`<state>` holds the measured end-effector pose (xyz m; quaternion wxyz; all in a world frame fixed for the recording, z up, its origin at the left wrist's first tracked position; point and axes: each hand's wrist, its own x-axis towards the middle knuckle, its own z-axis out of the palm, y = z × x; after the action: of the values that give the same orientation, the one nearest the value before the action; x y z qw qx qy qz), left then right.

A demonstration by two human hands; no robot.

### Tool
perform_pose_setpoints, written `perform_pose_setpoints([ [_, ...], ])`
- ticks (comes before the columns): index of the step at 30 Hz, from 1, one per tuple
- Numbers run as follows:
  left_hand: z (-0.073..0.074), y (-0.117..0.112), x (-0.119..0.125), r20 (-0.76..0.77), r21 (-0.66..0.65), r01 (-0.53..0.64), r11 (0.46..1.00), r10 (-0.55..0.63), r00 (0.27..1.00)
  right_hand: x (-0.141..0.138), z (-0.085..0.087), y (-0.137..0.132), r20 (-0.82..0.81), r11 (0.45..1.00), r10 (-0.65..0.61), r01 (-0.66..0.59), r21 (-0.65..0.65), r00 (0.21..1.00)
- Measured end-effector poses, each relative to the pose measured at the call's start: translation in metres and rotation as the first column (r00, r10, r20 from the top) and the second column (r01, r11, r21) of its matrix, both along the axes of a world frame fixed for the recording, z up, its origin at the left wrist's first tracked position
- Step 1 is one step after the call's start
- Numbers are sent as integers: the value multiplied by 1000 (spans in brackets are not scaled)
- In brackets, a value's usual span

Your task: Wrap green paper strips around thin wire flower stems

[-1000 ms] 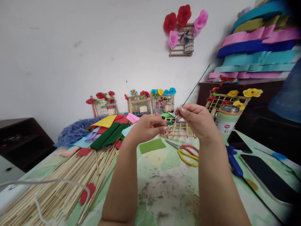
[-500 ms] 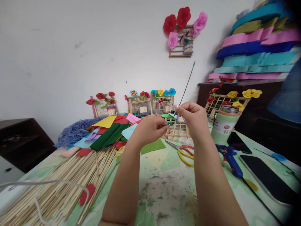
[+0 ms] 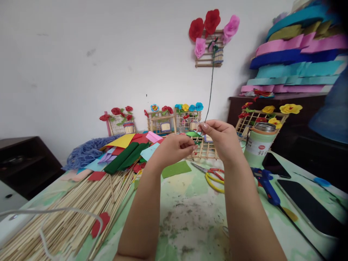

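Note:
Both my hands are raised above the table, close together. My right hand pinches the lower end of a thin dark green wire stem that rises almost straight up in front of the wall. My left hand is closed in a pinch right beside it, fingertips meeting the right hand's at the stem's base; what it holds is too small to make out. A green felt piece lies on the table under the hands.
Bamboo sticks cover the table's left. Coloured felt sheets lie behind them. Scissors, a blue glue gun, a green tumbler and a dark phone lie at right. Small flower frames stand along the wall.
The wire stem has swung from leaning right to nearly upright. Both hands have stayed together, shifting slightly left.

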<state>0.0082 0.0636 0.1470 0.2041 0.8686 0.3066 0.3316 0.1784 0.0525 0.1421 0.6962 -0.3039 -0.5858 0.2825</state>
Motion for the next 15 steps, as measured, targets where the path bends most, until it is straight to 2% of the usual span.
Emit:
perform_pose_setpoints([
  [3, 1, 2, -4, -99, -22, -4, 1000, 2, 995, 0, 0, 2, -12, 999, -39, 39, -5, 999],
  [6, 3, 4, -15, -220, -148, 106, 983, -138, 966, 3, 0, 2, 9, 999, -45, 46, -17, 999],
  [8, 4, 5, -23, -227, -225, 157, 962, -209, 951, 5, 0, 2, 54, 998, -5, 8, -57, 999],
  [10, 5, 7, -27, -74, -233, 131, 964, -152, 986, 6, -2, 2, 147, 987, 69, -47, -152, 987],
  [12, 4, 10, -25, 216, -236, 91, 967, -39, 975, 4, -4, 3, 241, 962, 151, -86, -261, 959],
  [14, 1, 15, -19, 497, -255, 79, 964, 61, 866, -1, -7, 6, 303, 934, 232, -124, -335, 924],
  [15, 0, 19, -15, 582, -270, 77, 960, 99, 807, -4, -8, 7, 323, 922, 270, -147, -358, 907],
])
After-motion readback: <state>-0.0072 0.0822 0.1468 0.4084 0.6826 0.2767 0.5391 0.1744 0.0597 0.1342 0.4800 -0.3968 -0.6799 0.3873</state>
